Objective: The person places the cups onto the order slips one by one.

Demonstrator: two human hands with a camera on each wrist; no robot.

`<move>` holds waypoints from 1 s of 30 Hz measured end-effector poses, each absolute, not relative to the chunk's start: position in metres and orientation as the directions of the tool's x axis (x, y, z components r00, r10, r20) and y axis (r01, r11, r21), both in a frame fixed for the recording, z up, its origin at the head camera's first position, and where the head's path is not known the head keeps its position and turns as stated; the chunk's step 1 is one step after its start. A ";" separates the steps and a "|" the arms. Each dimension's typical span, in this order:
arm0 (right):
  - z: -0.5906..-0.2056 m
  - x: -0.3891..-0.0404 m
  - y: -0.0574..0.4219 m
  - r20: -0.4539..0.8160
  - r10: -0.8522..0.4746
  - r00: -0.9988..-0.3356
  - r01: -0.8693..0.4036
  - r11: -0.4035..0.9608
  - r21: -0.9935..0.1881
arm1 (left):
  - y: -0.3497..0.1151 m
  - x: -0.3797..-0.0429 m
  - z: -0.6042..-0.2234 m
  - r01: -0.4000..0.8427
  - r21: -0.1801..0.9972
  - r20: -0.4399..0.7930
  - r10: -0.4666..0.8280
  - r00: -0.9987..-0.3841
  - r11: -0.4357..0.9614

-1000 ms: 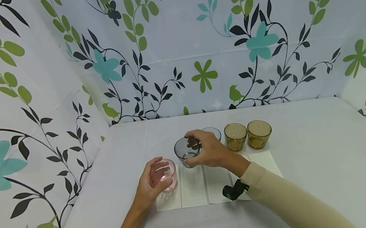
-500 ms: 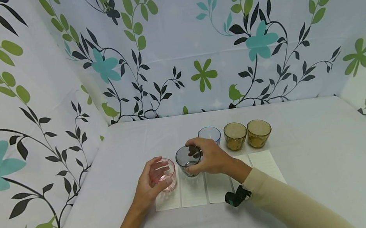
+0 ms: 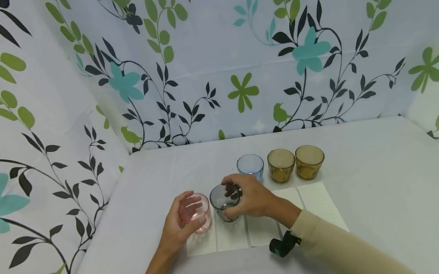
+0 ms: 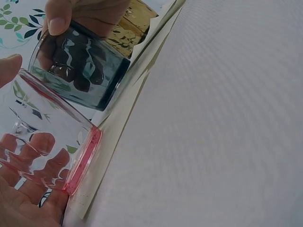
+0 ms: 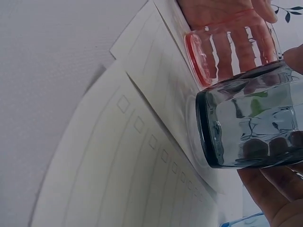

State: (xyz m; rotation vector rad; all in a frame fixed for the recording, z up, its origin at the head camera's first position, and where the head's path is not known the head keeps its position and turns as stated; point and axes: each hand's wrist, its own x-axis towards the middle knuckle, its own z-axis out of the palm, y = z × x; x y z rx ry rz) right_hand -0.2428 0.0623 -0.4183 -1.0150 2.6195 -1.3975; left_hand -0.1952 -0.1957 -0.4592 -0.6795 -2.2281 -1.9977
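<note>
My left hand [image 3: 178, 224] holds a pink-tinted clear drinking glass [image 3: 201, 224], its fingers behind the glass. This glass stands upright at the leftmost paper slip [image 3: 201, 245]. Just to its right, my right hand [image 3: 255, 195] grips a smoky grey drinking glass [image 3: 222, 198] between thumb and fingers. The grey glass is over the second slip [image 3: 232, 238]; its dark base [image 5: 207, 127] is close to the paper, and I cannot tell whether it touches. In the left wrist view the pink glass [image 4: 83, 161] and grey glass [image 4: 90, 71] are side by side with a narrow gap.
Behind the right hand stands a blue-rimmed clear glass [image 3: 250, 164], with two amber glasses [image 3: 281, 165] to its right. More lined slips [image 3: 319, 202] lie side by side on the white-covered table [image 3: 379, 179]. Patterned cloth [image 3: 208, 63] encloses the back and sides.
My right hand has brought the grey glass down and toward me over the second slip, uncovering more of the blue-rimmed glass. The left hand and pink glass stay in place.
</note>
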 end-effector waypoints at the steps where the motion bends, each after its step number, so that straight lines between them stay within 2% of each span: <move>1: -0.420 -0.242 0.062 0.285 -0.543 -0.790 -0.538 0.391 -0.747 | -0.196 -0.195 -0.460 0.372 0.926 0.344 0.276 -0.897 0.055; 10: -0.426 -0.238 0.060 0.304 -0.546 -0.780 -0.546 0.358 -0.758 | -0.197 -0.196 -0.460 0.367 0.929 0.342 0.269 -0.900 0.047; 30: -0.427 -0.229 0.061 0.282 -0.510 -0.813 -0.493 0.343 -0.799 | -0.196 -0.194 -0.459 0.361 0.930 0.332 0.270 -0.904 0.067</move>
